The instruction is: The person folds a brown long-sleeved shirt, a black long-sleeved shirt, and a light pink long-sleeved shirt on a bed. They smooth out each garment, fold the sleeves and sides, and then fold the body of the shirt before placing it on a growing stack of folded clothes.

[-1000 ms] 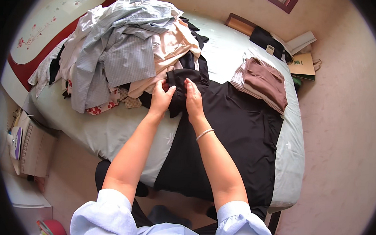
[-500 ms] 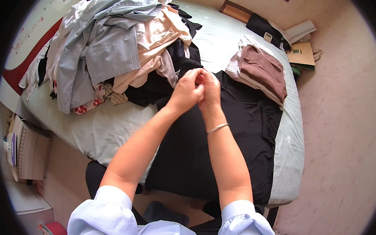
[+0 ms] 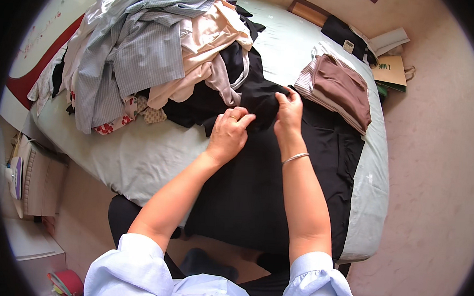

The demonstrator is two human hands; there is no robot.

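A black garment lies spread over the front of the bed, its lower end hanging past the near edge. My right hand pinches black cloth at its far end, thumb and fingers closed and the cloth raised slightly. My left hand is closed beside it, fingers curled on the same dark cloth. Between the two hands the black fabric is bunched, and I cannot tell where it parts from the dark pieces under the heap of clothes. A silver bangle circles my right wrist.
A folded stack with a brown garment on top sits at the bed's right. Beyond it are a black item and a tan paper bag. An iron stands at the left. Pale sheet covers the bed.
My hands were together over the black garment's far end. They have drawn apart, the right one moving right, and black cloth now shows raised between them.
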